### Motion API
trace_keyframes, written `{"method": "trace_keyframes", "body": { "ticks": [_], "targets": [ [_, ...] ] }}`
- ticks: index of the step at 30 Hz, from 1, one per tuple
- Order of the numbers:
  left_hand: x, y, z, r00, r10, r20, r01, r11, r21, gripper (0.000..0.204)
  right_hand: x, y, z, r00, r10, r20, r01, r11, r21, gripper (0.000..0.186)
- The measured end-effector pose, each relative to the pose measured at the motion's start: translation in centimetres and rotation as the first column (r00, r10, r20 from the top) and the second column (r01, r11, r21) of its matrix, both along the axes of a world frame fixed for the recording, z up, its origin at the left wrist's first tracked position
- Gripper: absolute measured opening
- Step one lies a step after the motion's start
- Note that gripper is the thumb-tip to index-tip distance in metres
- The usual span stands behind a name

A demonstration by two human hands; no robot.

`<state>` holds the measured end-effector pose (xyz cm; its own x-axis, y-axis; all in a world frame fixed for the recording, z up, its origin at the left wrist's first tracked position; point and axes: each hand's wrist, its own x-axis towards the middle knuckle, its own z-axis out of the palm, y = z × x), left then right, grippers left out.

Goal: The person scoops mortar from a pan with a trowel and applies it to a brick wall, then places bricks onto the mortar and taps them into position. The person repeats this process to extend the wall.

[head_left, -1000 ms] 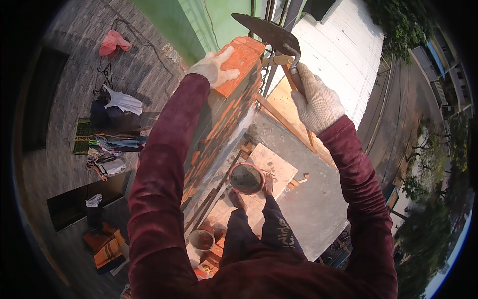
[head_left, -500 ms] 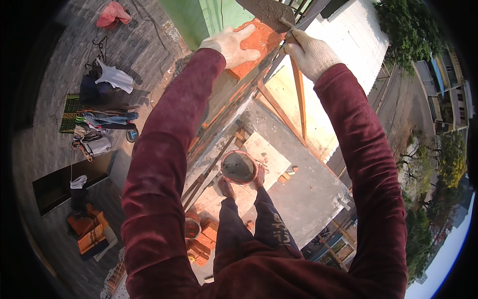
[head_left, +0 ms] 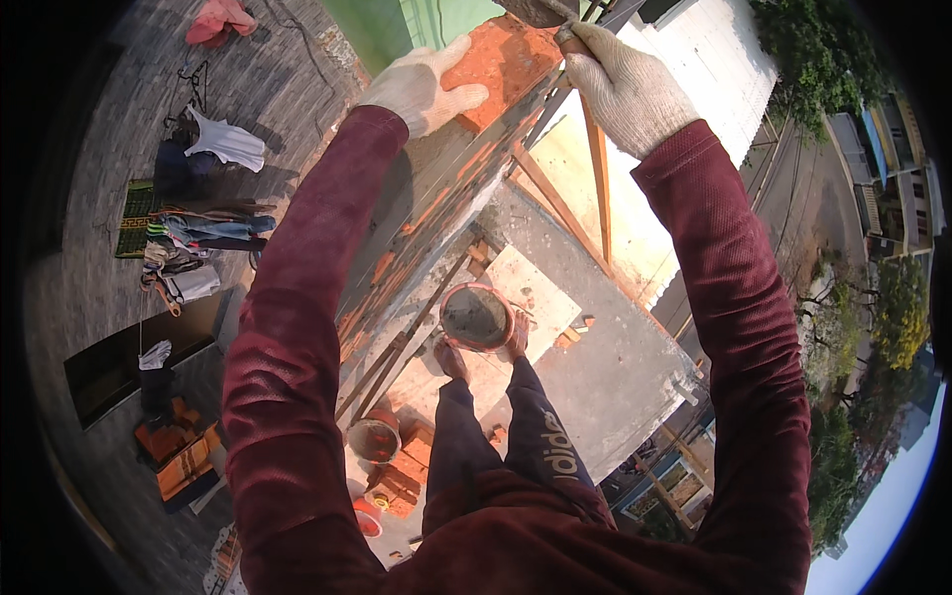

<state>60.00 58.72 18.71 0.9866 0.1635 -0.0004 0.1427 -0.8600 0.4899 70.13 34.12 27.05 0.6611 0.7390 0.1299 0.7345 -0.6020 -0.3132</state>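
Note:
White knitted gloves cover both hands. My left hand (head_left: 421,91) is at the left end of an orange brick (head_left: 508,67), thumb and fingers spread apart, fingertips at the brick's edge. The brick lies on top of a narrow brick wall (head_left: 436,203). Just right of the brick, my right hand (head_left: 635,87) is closed around the handle of a trowel (head_left: 540,10). Its mortar-smeared blade is over the brick's far side and partly cut off by the upper edge of the view.
Between my feet stands a bucket of grey mortar (head_left: 477,319) on a pale board (head_left: 540,283). A second bucket (head_left: 374,439) and stacked bricks (head_left: 402,481) are at lower left. Wooden props (head_left: 597,169) lean beyond the slab edge (head_left: 684,382); a street (head_left: 808,213) lies far below.
My left hand has slid left from the brick's top to its left end. The trowel has shifted upward, and less of its blade shows. The lower-left bucket is more exposed.

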Motion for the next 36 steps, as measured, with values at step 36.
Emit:
{"method": "trace_keyframes", "body": {
  "ticks": [36],
  "targets": [
    [0.6,0.1,0.0,0.997,-0.010,-0.077,0.019,0.993,0.114,0.087,2.6,-0.7,4.6,0.741,0.054,-0.670,-0.027,0.998,0.051,0.045]
  ]
}}
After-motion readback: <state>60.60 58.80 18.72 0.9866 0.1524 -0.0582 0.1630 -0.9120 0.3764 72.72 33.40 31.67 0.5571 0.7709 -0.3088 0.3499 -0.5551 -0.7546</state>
